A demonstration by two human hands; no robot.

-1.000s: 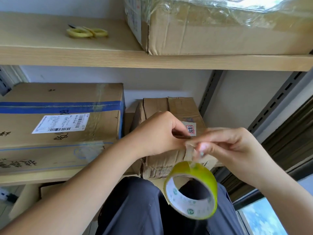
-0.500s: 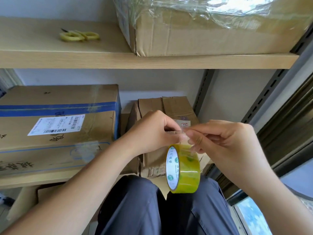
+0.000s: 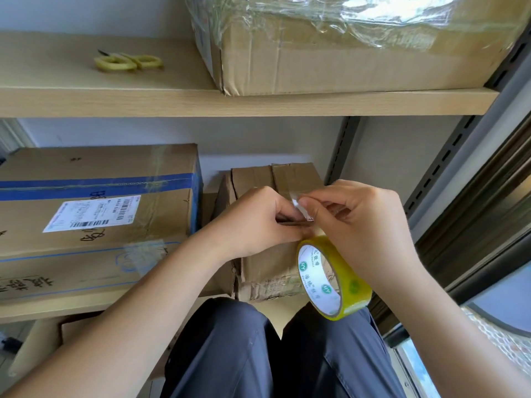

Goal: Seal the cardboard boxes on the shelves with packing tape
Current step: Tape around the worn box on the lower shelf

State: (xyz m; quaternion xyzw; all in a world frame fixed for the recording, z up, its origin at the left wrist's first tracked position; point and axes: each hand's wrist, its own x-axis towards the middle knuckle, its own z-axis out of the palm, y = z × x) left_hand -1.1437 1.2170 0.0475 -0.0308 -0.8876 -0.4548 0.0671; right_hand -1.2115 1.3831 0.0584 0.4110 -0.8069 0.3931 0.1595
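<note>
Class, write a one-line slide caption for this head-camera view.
Both hands, left and right, pinch the tape end before a small box; scissors lie above.

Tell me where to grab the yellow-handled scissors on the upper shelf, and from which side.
Take the scissors by the two yellow handle loops, from the shelf's open front. They lie flat with the loops toward the plastic-wrapped box and the dark blades pointing left and back, so the loops are probably the safest hold.

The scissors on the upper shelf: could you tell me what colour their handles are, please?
Pale yellow handles on the scissors, seen in the head view.
</note>
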